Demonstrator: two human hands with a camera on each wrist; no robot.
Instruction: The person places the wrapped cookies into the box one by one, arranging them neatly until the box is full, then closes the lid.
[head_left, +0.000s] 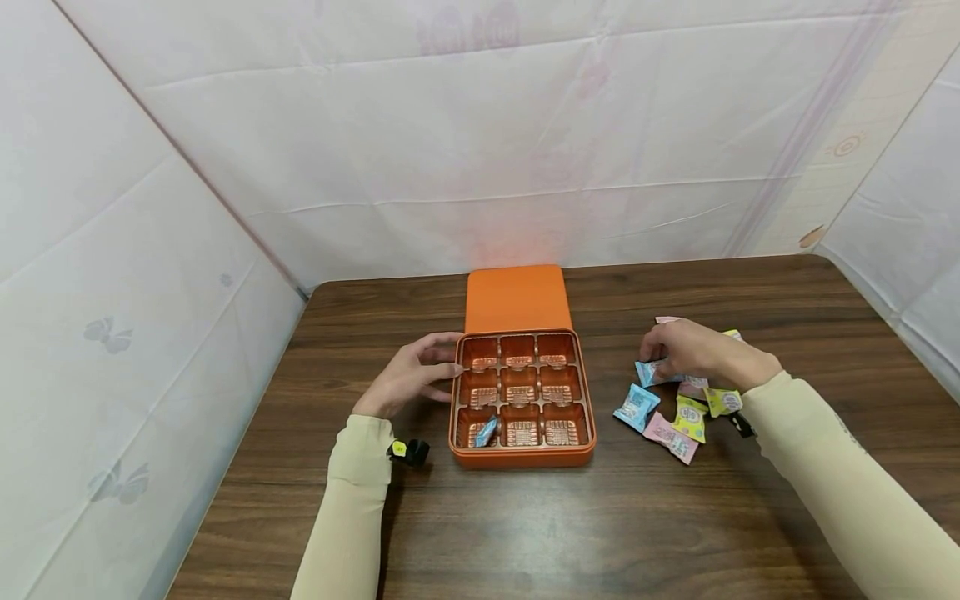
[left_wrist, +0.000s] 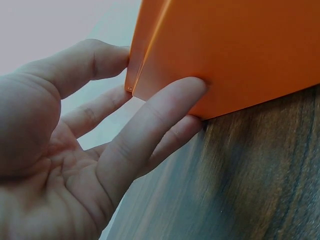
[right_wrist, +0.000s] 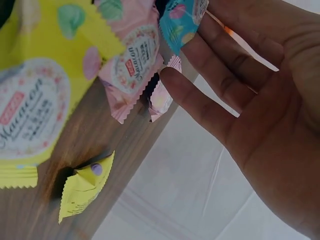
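An orange box (head_left: 525, 458) with a copper-coloured insert of several compartments sits on the table. One blue wrapped candy (head_left: 486, 432) leans in its front left compartment. My left hand (head_left: 405, 379) rests against the box's left side, its fingers spread and fairly straight; in the left wrist view the fingertips touch the orange wall (left_wrist: 240, 55). Over the candy pile at the right, my right hand (head_left: 693, 350) pinches a blue wrapped candy (head_left: 647, 372). The right wrist view shows this blue packet (right_wrist: 181, 25) at the fingertips, beside a pink wrapped candy (right_wrist: 132, 60).
Behind the box lies its orange lid (head_left: 517, 300). Around my right hand are another blue candy (head_left: 637, 407), a pink candy (head_left: 672, 437), yellow candies (head_left: 690, 418) and more packets. White printed sheets (head_left: 450, 150) hang behind and beside the brown table (head_left: 480, 533).
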